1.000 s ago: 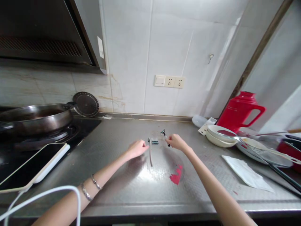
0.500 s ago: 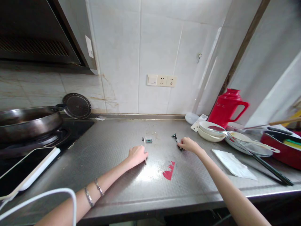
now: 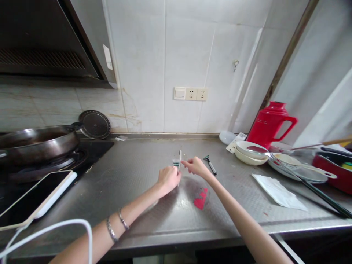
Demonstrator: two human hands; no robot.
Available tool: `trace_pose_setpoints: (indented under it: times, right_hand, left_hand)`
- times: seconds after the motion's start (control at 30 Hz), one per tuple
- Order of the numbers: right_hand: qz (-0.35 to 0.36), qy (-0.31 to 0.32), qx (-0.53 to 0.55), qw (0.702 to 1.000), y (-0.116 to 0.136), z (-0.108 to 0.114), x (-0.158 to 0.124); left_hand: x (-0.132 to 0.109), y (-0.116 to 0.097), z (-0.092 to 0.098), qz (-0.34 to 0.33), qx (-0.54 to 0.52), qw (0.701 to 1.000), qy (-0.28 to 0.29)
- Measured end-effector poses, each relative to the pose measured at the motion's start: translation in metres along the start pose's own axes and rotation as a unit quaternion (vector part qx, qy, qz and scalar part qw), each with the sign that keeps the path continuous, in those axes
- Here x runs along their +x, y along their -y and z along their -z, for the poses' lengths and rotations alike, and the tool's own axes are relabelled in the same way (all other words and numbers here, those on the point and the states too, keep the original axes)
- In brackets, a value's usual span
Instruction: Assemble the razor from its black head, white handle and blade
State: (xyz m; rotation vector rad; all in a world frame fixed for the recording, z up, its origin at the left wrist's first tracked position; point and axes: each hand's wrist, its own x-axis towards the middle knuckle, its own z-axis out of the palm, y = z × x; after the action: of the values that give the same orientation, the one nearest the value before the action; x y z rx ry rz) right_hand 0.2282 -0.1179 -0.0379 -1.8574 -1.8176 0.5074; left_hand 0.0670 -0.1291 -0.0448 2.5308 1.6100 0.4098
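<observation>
My left hand (image 3: 168, 178) is closed around a thin white stick-like handle (image 3: 179, 158) and holds it upright over the steel counter (image 3: 143, 198). My right hand (image 3: 195, 167) reaches toward the top of that handle with pinched fingers; a small green-and-white piece (image 3: 175, 162) lies just behind it. A black razor (image 3: 209, 164) lies on the counter to the right of my right hand, apart from it. A red scrap (image 3: 200, 198) lies on the counter under my right forearm.
A pan (image 3: 38, 141) sits on the stove at left, with a round lid (image 3: 94, 124) against the wall. A tablet (image 3: 33, 198) and white cable (image 3: 55, 227) lie near left. At right stand a red jug (image 3: 271, 123), stacked bowls (image 3: 250, 151), plates, a red pot and a white napkin (image 3: 277, 190).
My left hand lifted the white handle from lying flat to upright. My right hand let go of the black razor, left it on the counter, and moved left to the handle.
</observation>
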Motion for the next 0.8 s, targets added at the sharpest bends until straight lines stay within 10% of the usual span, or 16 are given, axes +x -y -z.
trace_pose_setpoints:
  times: [0.3,0.57,0.8]
  right_hand:
    - [-0.010,-0.043,-0.106,0.993,-0.002,0.023,0.002]
    - [-0.109,-0.028,-0.236,0.965,-0.095,0.083,0.003]
    - [-0.147,0.034,-0.275,0.950,-0.135,0.081,0.005]
  left_hand:
    - [0.010,-0.034,0.004,-0.069,-0.040,0.997,-0.008]
    - [0.054,0.025,-0.013,-0.148,-0.094,0.982,-0.069]
    - [0.076,0.058,-0.038,-0.116,-0.115,0.986,-0.045]
